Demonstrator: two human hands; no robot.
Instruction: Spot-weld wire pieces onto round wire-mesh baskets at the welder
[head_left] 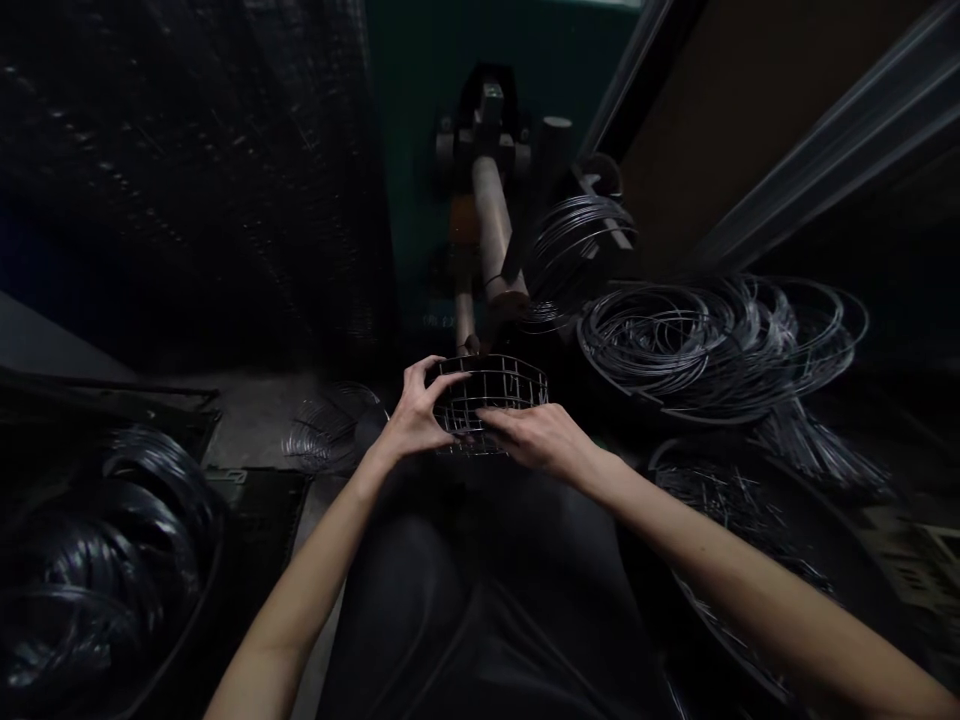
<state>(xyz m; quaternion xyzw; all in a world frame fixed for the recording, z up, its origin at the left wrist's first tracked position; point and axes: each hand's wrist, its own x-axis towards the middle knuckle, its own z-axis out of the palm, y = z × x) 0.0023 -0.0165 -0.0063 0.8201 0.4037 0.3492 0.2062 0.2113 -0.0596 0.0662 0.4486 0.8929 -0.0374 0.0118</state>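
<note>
Between my two hands is a small round wire basket (491, 385), a grid of thin metal wires bent into a ring shape. My left hand (421, 408) grips its left side, fingers over the top edge and thumb lower down. On the right side my right hand (536, 432) is closed on the wires, its fingers reaching across the front. The basket is just in front of the end of a machine's metal arm (495, 225). Whether it touches that arm I cannot tell.
Wire rings (675, 335) are heaped in a dark tub at the right. Below that stands a black tub (847, 520) with short wire pieces. Coiled wire bundles (127, 530) lie at the left. A green machine body (412, 130) rises behind the metal arm.
</note>
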